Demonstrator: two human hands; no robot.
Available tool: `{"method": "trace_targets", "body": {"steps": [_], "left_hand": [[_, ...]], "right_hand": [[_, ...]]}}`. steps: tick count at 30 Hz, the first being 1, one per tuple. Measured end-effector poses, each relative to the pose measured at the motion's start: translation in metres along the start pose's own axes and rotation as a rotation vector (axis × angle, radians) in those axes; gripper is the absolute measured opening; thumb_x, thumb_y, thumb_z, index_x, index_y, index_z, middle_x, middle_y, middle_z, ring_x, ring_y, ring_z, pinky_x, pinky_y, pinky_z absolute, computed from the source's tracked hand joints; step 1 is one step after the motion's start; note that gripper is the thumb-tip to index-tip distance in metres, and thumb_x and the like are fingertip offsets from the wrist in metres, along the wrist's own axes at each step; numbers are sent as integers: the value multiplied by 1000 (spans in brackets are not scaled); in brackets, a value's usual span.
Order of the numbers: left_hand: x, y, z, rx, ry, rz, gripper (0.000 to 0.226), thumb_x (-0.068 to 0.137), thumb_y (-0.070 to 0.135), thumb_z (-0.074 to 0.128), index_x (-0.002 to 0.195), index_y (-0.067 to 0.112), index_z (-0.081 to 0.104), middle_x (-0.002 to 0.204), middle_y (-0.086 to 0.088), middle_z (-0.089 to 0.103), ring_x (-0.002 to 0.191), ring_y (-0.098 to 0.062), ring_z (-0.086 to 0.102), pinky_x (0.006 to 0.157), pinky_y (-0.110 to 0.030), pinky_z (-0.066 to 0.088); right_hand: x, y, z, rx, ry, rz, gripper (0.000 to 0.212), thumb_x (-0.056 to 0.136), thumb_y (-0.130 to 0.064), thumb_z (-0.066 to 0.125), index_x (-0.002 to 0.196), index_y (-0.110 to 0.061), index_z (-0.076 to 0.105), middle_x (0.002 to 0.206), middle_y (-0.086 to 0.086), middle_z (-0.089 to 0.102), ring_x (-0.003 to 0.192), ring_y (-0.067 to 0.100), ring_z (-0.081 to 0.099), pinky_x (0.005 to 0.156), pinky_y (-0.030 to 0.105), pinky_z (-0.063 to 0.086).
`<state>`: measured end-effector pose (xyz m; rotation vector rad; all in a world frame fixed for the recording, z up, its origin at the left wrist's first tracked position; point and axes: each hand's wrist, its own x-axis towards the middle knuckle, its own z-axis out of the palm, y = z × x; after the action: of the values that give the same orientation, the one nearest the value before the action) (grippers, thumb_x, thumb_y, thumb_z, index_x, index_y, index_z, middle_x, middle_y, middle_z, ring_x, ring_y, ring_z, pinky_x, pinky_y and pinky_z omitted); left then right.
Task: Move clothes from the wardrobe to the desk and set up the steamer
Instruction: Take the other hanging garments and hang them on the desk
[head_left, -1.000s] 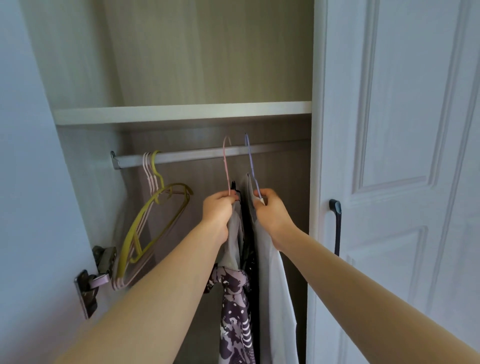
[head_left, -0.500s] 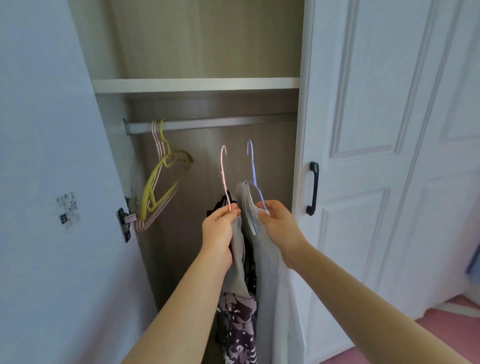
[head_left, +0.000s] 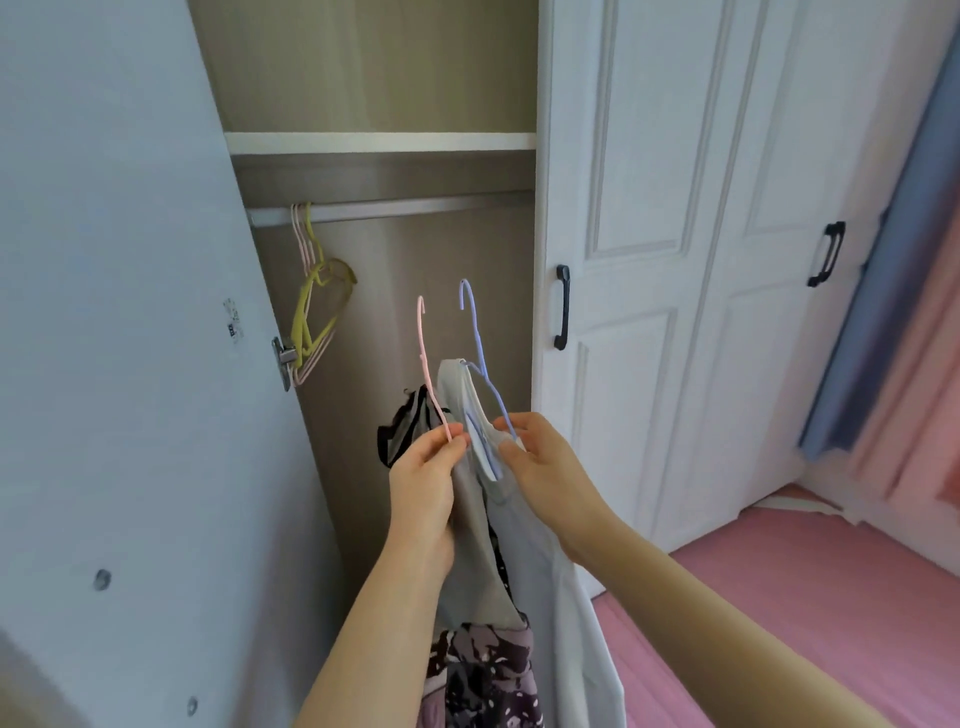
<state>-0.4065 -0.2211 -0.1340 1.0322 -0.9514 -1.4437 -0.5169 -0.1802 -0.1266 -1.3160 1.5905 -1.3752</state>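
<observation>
My left hand (head_left: 423, 480) pinches a pink hanger (head_left: 427, 364) that carries a grey top and a dark patterned garment (head_left: 483, 670). My right hand (head_left: 545, 467) grips a blue hanger (head_left: 480, 353) with a pale grey-white garment (head_left: 566, 613) hanging from it. Both hangers are off the wardrobe rail (head_left: 415, 210) and held in front of the open wardrobe, well below the rail. The clothes hang down between my forearms.
Several empty yellow and pink hangers (head_left: 314, 301) hang at the rail's left end. The open wardrobe door (head_left: 119, 364) stands at left; closed white doors with black handles (head_left: 562, 306) are at right. Blue and pink curtains (head_left: 893, 312) hang at far right over a pink floor (head_left: 779, 597).
Both hangers have come off the rail and moved down and toward me with the clothes. The view has pulled back from the wardrobe and turned right, showing the floor and curtains.
</observation>
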Motion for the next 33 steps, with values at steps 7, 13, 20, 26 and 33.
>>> {"method": "trace_targets", "body": {"steps": [7,13,20,26,33], "left_hand": [[-75,-2,-36,10,-107,-14,13,86,9,65,97,14,73,101,-10,72,104,-29,65,98,-48,49],[-142,-3,-67,19,-204,-12,16,86,9,65,99,12,72,102,-16,71,104,-32,65,98,-48,49],[-218,-10,-94,89,-256,2,14,84,9,66,97,14,69,87,-10,65,82,-18,60,76,-29,50],[-265,-11,-110,125,-347,-16,30,85,2,64,111,16,67,79,-7,55,66,-6,61,59,-13,47],[-307,-13,-115,24,-345,-99,21,90,20,63,107,9,68,60,0,57,67,-15,60,72,-25,51]], "right_hand": [[-95,-26,8,-15,48,-8,18,98,-33,46,112,-27,55,110,-18,58,96,-9,51,69,11,37],[-176,-33,13,-43,103,-13,16,98,-28,46,111,-27,56,108,-21,58,92,-19,49,68,6,37],[-269,-36,12,-65,145,-1,17,97,-22,48,112,-26,57,116,-14,59,108,2,53,79,13,39],[-335,-40,6,-58,97,2,15,96,-26,50,109,-25,59,110,-14,62,102,-6,54,78,13,40],[-381,-38,-12,-46,33,19,11,94,-28,53,101,-30,61,105,-17,64,102,-4,56,84,18,41]]}}
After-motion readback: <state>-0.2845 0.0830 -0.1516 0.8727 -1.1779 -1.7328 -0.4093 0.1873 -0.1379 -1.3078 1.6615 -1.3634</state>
